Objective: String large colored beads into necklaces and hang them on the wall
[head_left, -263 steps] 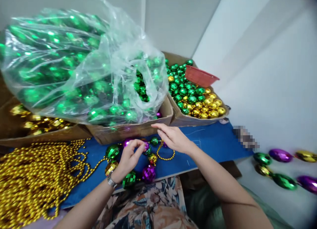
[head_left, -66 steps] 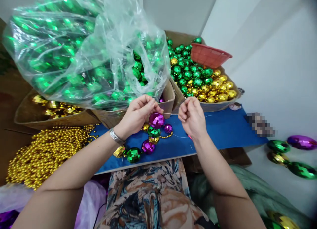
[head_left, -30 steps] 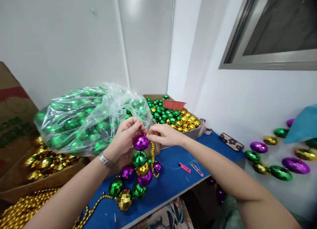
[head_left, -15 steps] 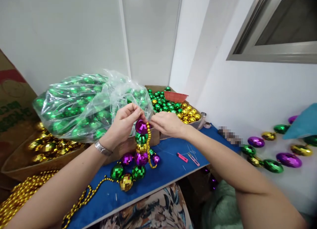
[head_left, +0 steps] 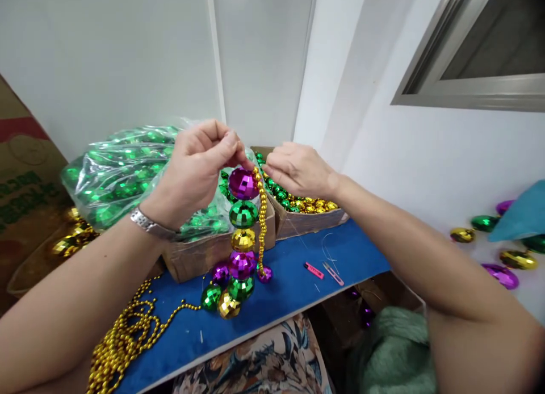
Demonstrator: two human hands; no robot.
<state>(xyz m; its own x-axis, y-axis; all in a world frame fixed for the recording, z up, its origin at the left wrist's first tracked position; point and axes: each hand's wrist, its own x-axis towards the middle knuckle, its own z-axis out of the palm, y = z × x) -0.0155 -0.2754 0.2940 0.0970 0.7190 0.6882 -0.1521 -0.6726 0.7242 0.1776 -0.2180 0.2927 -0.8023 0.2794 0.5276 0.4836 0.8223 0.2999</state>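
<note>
My left hand (head_left: 198,164), with a metal watch band at its wrist, pinches the top of a string of large faceted beads (head_left: 242,213). Purple, green and gold beads hang below the fingers, and the lower ones bend round on the blue table. A strand of small gold beads (head_left: 263,223) hangs beside them from the same fingertips. Just to the right, my right hand (head_left: 298,168) is closed, its fingertips close to the top of the strand. Whatever lies between those fingers is too small to make out.
A clear bag of green beads (head_left: 123,172) and a cardboard box of green and gold beads (head_left: 309,221) stand behind. Pink thread snips (head_left: 333,273) and a pink-handled tool (head_left: 314,270) lie on the blue table (head_left: 281,303). Gold bead strands (head_left: 128,331) heap at left.
Both hands have risen, lifting the large-bead string and the small gold strand higher. My right hand has shifted slightly right and up. More of the box behind shows.
</note>
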